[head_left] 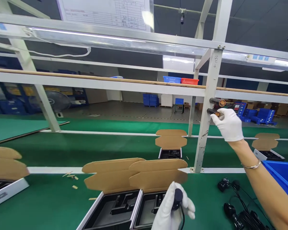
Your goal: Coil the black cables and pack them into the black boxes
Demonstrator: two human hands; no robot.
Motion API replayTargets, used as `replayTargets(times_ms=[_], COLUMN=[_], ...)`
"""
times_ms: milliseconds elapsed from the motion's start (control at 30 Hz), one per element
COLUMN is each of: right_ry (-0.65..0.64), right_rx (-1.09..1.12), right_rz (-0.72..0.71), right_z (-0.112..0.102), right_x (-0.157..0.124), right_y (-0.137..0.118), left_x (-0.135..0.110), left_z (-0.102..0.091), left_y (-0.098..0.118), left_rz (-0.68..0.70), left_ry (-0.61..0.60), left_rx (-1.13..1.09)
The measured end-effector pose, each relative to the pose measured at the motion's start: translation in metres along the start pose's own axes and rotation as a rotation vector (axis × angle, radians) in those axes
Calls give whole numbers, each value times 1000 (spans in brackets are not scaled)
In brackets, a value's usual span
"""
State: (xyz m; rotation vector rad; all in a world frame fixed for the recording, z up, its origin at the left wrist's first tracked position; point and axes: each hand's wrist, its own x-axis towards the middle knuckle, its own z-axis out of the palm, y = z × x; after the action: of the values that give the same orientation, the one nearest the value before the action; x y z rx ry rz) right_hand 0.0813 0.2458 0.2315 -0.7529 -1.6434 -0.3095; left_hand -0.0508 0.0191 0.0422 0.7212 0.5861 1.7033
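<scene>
- Two white-gloved hands are at work over the green worktop [50, 204], well apart from each other.
- The left hand [169, 210], above the near edge, is partly closed, thumb and fingers pinching a dark round-headed device [178, 195] whose black cable hangs down beside the palm.
- That device is in front of the right middle box [158, 179], covering part of its tray from view.
- The right hand [230, 124] is raised at the white post [203, 143] on the worktop's far edge, fingers curled at the orange-marked end of the lower black cylinder [211, 111]; I cannot tell whether it grips it. The upper black cylinder [216, 101] is just above.
- Left of the right middle box and touching it, the left middle box [105, 179] also stands open near the near edge, black tray showing.
- Another open box [9, 193] sits at the worktop's left edge.
- Toward the near right corner lie more dark devices [229, 210] with tangled black cables [249, 220]; a blue bin [283, 179] is at the right edge.
- Small pale chips [75, 187] are scattered near the far edge, left of the middle boxes.
- Beyond that edge, two open boxes [171, 141] stand on another green surface.
</scene>
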Motion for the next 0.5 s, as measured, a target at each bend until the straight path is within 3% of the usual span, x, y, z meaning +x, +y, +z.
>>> replayTargets(times_ms=[67, 133, 267, 333, 400, 500], right_ry=[-15, -133, -707, -966, -1155, -1284], right_rx=[89, 238, 557, 581, 507, 392], right_rz=[34, 35, -342, -414, -318, -129], right_z=[-18, -40, -69, -72, -69, -67], right_x=[-14, -39, -110, -139, -157, -168], right_y=[-10, -25, -59, -74, -86, -94], left_x=[5, 9, 15, 14, 13, 12], left_z=[3, 5, 7, 9, 10, 10], left_y=[2, 3, 0, -3, -6, -9], left_rz=[-113, -197, -345, -451, -463, -466], left_ry=[25, 66, 109, 129, 198, 252], left_rx=[-74, -130, -90, -35, -11, -9])
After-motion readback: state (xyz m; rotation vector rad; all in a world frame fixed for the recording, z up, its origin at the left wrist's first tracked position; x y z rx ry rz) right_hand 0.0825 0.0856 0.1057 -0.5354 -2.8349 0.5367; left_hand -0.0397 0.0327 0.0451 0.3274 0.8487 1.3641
